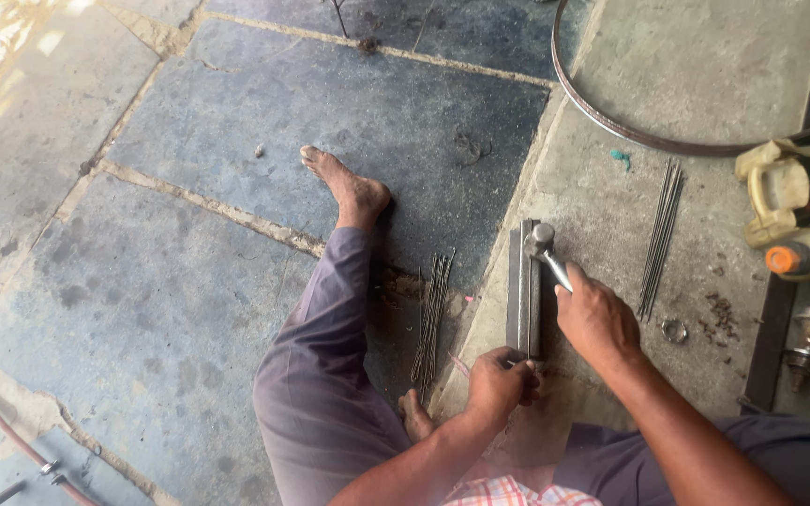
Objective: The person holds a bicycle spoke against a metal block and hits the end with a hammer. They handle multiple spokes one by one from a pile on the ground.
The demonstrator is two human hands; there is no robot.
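The right hand (595, 319) is closed around the handle of a small hammer (547, 249), fingers wrapped tight over the shaft so that only its upper part and the round metal head show beyond the knuckles. The hammer head sits just above the far end of a dark metal bar (523, 286) that lies lengthways on the concrete floor (611, 201), close to or touching it (which of the two cannot be told from here).

The left hand (499, 382) is clenched at the near end of the same bar, fingertips pinched together against the metal. Something thin seems to be held there, but the fingers hide it, so what it grips cannot be told.

The person sits on the floor with the left leg stretched out over dark stone slabs (330, 103), the bare foot (344, 187) pointing away. A bundle of thin wire rods (431, 314) lies beside that leg, left of the bar. A second bundle of straight rods (660, 234) lies to the right of the right hand, well apart from it. Near that bundle is a small metal ring (675, 330). A curved metal rim (630, 126) arcs across the upper part of the floor, and a yellowish plastic jug (780, 187) stands at the right edge.
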